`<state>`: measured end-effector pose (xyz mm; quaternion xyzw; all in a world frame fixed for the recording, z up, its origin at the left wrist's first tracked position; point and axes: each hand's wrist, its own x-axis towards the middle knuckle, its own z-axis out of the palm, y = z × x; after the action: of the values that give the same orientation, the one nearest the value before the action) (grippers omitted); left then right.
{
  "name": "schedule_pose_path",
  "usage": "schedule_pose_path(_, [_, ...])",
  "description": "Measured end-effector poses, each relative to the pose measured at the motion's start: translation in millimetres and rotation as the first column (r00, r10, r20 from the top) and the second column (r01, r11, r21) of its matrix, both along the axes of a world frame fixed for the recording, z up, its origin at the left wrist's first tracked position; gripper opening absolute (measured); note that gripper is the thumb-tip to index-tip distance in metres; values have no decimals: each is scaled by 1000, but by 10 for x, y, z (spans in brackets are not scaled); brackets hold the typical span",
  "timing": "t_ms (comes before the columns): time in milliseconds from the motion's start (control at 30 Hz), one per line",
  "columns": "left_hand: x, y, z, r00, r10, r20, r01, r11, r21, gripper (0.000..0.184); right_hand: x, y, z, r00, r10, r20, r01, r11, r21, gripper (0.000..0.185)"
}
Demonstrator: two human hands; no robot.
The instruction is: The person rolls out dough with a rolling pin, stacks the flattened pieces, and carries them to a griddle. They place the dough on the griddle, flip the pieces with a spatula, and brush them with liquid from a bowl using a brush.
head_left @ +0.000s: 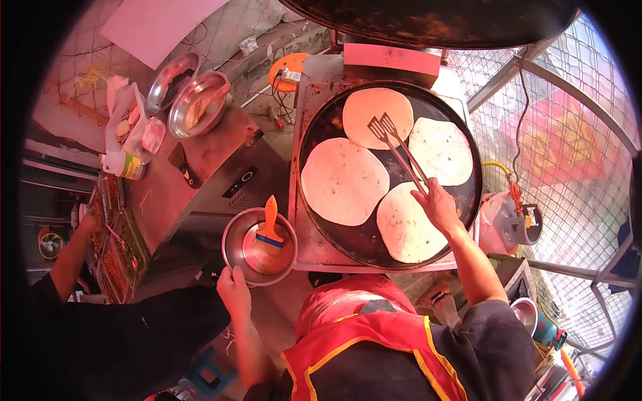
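Note:
My left hand (pixel 234 291) grips the near rim of a steel bowl (pixel 234 247), held off the griddle's left front side. A brush (pixel 270 217) with an orange handle and blue band leans inside it. My right hand (pixel 438 206) is closed around metal tongs (pixel 400 148) with slotted ends, reaching over the round black griddle (pixel 351 244). Several pale flatbreads lie there: a left one (pixel 344 182), a back one (pixel 374 110) under the tong tips, a right one (pixel 439 152) and a front one (pixel 408 224) beside my right hand. Whether the tips pinch the back flatbread I cannot tell.
A dark round lid (pixel 435 20) hangs raised behind the griddle. Left stand steel bowls (pixel 200 103), a bottle (pixel 124 164) and food trays (pixel 120 250), near another person's hand (pixel 87 227). Wire mesh (pixel 575 147) and a grey-topped container (pixel 528 225) are at right.

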<state>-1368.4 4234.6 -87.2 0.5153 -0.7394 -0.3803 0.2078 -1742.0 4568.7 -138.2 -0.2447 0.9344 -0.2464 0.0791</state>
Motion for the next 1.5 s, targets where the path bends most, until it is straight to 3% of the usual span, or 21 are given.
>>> schedule_pose_path(33, [-8,-24,-20,1000,-25,0,25,1000,-15,23,1,328,-5,992,-64,108,64,998,9,37])
schedule_pose_path(67, [-27,-39,-32,998,-56,3,57,998,-27,23,48,650,100,846,-178,503,266,958,-109,41])
schedule_pose_path(100, [-77,-39,-8,998,-68,-12,68,998,-16,24,118,948,281,551,-181,815,491,860,-141,45])
schedule_pose_path(167, [-226,6,98,995,-87,-43,88,996,10,25,412,1461,570,388,-334,859,620,784,25,51])
schedule_pose_path(267, [-453,58,180,993,-93,-74,98,993,69,25,699,1849,863,243,-428,871,625,755,197,52])
schedule_pose_path(367, [-592,88,181,983,-163,-80,168,984,58,25,563,1971,381,136,-228,964,754,655,48,51])
schedule_pose_path(567, [-815,316,396,988,-148,-49,151,986,66,23,-357,1178,-497,303,-66,951,829,510,-230,42])
schedule_pose_path(667, [-839,350,438,982,-183,-34,184,982,39,25,-566,946,-559,338,-58,939,856,433,-282,38])
schedule_pose_path(767, [-915,405,489,978,-203,-47,204,979,16,26,-508,869,-211,493,-146,858,801,462,-382,34])
schedule_pose_path(833, [-929,397,431,975,-209,-75,210,978,6,26,-490,915,61,730,-290,619,614,677,-406,36])
schedule_pose_path(900, [-924,383,373,973,-222,-64,221,975,-26,27,-440,875,258,912,-372,173,408,869,-280,38])
schedule_pose_path(933, [-924,375,361,971,-232,-57,230,972,-42,27,-365,831,412,913,-366,178,397,899,-186,38])
schedule_pose_path(1033, [-963,419,337,973,-204,-107,207,978,25,27,-210,784,130,952,-252,-176,271,958,92,38])
schedule_pose_path(1167, [-931,360,299,966,-248,-65,251,967,44,26,119,922,-100,986,-146,-85,163,958,235,39])
schedule_pose_path(1267, [-851,238,142,949,-314,-36,313,950,-22,22,480,1249,170,991,-134,-19,136,985,110,39])
schedule_pose_path(1300, [-854,213,113,946,-324,-33,323,946,-36,22,549,1349,352,963,-240,124,231,969,83,35])
schedule_pose_path(1333, [-854,195,100,942,-333,-26,332,942,-50,22,570,1651,257,969,-206,138,201,978,49,31])
schedule_pose_path(1367, [-888,227,140,951,-303,-58,303,953,-12,24,552,1873,412,650,-344,677,472,882,-5,33])
schedule_pose_path(1400, [-961,298,219,959,-270,-87,273,962,26,27,565,2062,562,444,-317,838,586,810,-4,34])
schedule_pose_path(1467, [-981,298,263,961,-273,-53,275,960,47,28,524,2346,912,499,-413,762,464,870,167,36])
schedule_pose_path(1500, [-987,321,276,960,-275,-51,277,959,59,28,432,2511,988,452,-441,775,422,871,250,38])
